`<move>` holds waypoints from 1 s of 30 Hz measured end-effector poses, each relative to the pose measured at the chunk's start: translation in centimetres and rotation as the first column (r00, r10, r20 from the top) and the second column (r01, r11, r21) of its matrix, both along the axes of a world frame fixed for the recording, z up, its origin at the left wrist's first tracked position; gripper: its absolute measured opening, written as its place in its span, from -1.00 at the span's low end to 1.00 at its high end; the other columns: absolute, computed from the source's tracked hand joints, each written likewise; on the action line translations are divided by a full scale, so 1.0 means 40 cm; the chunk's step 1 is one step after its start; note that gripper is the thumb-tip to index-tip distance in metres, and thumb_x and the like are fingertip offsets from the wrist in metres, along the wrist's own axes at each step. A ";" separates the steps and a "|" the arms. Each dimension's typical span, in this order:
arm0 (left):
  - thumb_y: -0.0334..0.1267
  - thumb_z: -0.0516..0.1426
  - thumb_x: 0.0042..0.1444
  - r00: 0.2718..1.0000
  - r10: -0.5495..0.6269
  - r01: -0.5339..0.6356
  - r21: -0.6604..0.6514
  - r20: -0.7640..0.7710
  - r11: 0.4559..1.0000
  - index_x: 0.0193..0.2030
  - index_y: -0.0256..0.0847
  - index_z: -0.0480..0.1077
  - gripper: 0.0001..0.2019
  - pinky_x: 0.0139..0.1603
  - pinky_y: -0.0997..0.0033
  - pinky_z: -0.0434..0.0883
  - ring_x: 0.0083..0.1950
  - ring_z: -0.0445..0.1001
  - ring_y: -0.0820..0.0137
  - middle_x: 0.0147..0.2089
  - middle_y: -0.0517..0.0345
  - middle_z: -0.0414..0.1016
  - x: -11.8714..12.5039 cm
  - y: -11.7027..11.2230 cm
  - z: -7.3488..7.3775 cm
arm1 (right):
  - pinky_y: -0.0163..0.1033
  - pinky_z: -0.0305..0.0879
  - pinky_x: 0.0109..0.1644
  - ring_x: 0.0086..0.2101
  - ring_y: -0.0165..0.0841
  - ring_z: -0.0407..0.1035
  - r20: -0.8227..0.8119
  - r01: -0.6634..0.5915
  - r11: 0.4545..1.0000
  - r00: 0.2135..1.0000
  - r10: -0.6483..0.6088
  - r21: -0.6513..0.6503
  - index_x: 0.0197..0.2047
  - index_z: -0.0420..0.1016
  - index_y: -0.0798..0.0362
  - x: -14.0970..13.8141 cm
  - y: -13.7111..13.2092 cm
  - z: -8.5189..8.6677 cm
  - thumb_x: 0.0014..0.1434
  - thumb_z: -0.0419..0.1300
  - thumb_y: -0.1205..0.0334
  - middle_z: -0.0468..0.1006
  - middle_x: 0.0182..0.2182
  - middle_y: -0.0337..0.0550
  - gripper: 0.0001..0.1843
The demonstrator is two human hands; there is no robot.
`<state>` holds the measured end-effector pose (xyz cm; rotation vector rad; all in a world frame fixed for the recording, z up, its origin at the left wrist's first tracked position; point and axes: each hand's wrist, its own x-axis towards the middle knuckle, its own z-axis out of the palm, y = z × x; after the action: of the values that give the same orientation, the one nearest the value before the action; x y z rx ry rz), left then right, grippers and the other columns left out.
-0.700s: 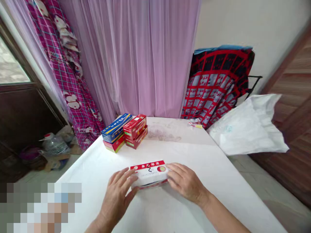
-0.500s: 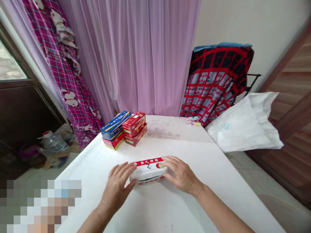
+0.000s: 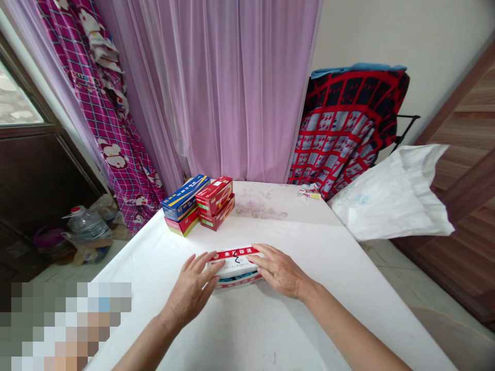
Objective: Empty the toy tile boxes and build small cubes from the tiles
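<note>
A small white cardboard box (image 3: 234, 265) with a red printed band and a black squiggle on top lies on the white table near its middle. Its lid is raised a little along the side nearest me, and something dark blue (image 3: 237, 277) shows through the gap; what it is I cannot make out. My left hand (image 3: 195, 283) grips the left end, fingers on the top and thumb at the front corner. Around the right end, my right hand (image 3: 276, 270) has its fingers on the top edge and front side.
Beyond the box, a blue box (image 3: 185, 198) sits on a red one (image 3: 182, 224), beside two stacked red boxes (image 3: 214, 196). A crumpled wrapper (image 3: 310, 191) lies at the far right edge. A white bag (image 3: 394, 196) stands right of the table (image 3: 301, 324). Purple curtains hang behind.
The gap at the front of the box has grown wider, and blue contents now show in it. My fingers have shifted slightly along its ends.
</note>
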<state>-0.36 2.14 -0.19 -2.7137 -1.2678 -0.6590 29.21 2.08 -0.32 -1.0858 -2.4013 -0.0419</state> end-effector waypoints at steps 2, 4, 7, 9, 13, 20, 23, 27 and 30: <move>-0.27 -0.05 0.27 1.000 0.004 -0.004 0.024 -0.014 1.000 0.25 0.16 0.25 -0.56 0.23 -0.13 0.28 0.25 0.34 0.20 0.28 0.07 0.34 0.001 -0.006 -0.004 | -0.04 0.32 0.18 0.15 -0.21 0.27 0.014 0.006 1.000 1.000 -0.006 0.023 0.19 0.41 -0.10 -0.001 -0.004 -0.003 0.27 0.07 0.27 0.39 0.17 0.02 -0.57; -0.29 -0.04 0.27 0.999 0.004 -0.002 0.047 -0.044 0.999 0.26 0.16 0.25 -0.56 0.24 -0.14 0.27 0.26 0.32 0.18 0.29 0.06 0.34 0.001 -0.012 -0.008 | -0.03 0.32 0.17 0.16 -0.18 0.25 0.031 0.011 0.999 0.999 -0.012 0.042 0.19 0.41 -0.09 -0.001 -0.009 -0.011 0.27 0.09 0.23 0.37 0.18 0.03 -0.58; -0.21 0.01 0.25 0.995 0.014 -0.004 0.091 -0.102 0.996 0.29 0.19 0.21 -0.54 0.22 -0.22 0.25 0.32 0.25 0.08 0.34 0.01 0.27 0.000 -0.022 -0.016 | 0.01 0.30 0.18 0.21 -0.13 0.18 0.034 0.022 0.997 0.999 -0.025 0.073 0.18 0.41 -0.05 -0.005 -0.019 -0.034 0.25 0.13 0.18 0.33 0.21 0.06 -0.57; -0.13 0.05 0.22 0.991 0.021 -0.006 0.114 -0.134 0.994 0.30 0.22 0.17 -0.51 0.22 -0.29 0.22 0.36 0.18 -0.01 0.38 -0.03 0.18 0.001 -0.028 -0.023 | 0.04 0.29 0.19 0.23 -0.11 0.15 0.010 0.031 0.994 0.999 -0.032 0.104 0.18 0.40 -0.02 -0.011 -0.027 -0.050 0.23 0.15 0.17 0.31 0.22 0.09 -0.56; -0.18 0.06 0.22 0.995 0.036 -0.029 0.081 -0.092 0.996 0.35 0.23 0.06 -0.43 0.25 -0.30 0.18 0.40 0.10 -0.01 0.43 -0.06 0.06 0.003 -0.036 -0.040 | 0.06 0.29 0.20 0.22 -0.13 0.17 -0.100 0.063 0.986 0.994 -0.048 0.155 0.22 0.34 -0.02 -0.023 -0.034 -0.069 0.24 0.14 0.17 0.29 0.23 0.09 -0.53; -0.17 0.19 0.06 0.920 0.195 -0.048 -0.395 0.340 0.917 0.45 -0.13 -0.32 -0.05 0.29 -0.08 0.24 0.39 0.14 0.04 0.42 -0.26 0.06 -0.014 0.008 -0.103 | -0.01 0.33 0.21 0.20 -0.19 0.24 -0.487 0.357 0.934 0.820 -0.300 0.028 0.34 0.13 0.00 -0.015 -0.031 -0.134 0.30 0.04 0.11 0.34 0.21 0.03 -0.43; -0.20 0.21 0.01 0.853 0.266 0.061 -0.591 0.450 0.805 0.45 -0.17 -0.36 0.00 0.27 0.03 0.28 0.27 0.34 0.14 0.30 -0.19 0.29 0.000 0.041 -0.112 | -0.09 0.45 0.08 0.08 -0.22 0.39 -0.567 0.449 0.891 0.717 -0.405 -0.067 0.24 0.29 -0.01 0.002 -0.033 -0.193 0.30 0.02 0.10 0.47 0.09 0.00 -0.54; -0.22 0.20 -0.02 0.752 0.306 0.116 -0.574 0.584 0.811 0.44 -0.14 -0.26 -0.05 0.24 0.12 0.33 0.20 0.41 0.24 0.24 -0.09 0.36 0.063 0.095 -0.108 | -0.16 0.52 -0.07 -0.04 -0.23 0.48 -0.623 0.501 0.842 0.598 -0.504 -0.201 0.11 0.40 0.04 0.026 -0.032 -0.234 0.30 -0.02 0.04 0.55 -0.02 0.02 -0.57; -0.20 0.23 -0.04 0.672 0.348 0.005 -0.475 0.653 0.880 0.42 -0.12 -0.20 -0.06 0.12 0.16 0.44 0.12 0.47 0.25 0.21 -0.08 0.39 0.128 0.157 -0.103 | -0.20 0.53 -0.13 -0.08 -0.24 0.50 -0.650 0.496 0.825 0.539 -0.536 -0.270 0.07 0.43 0.07 0.035 -0.028 -0.237 0.29 -0.04 0.02 0.56 -0.03 0.06 -0.56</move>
<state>4.76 8.44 -4.32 -2.6424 -2.0373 -1.7467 30.62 0.97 -9.81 -1.4785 -1.3354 0.2080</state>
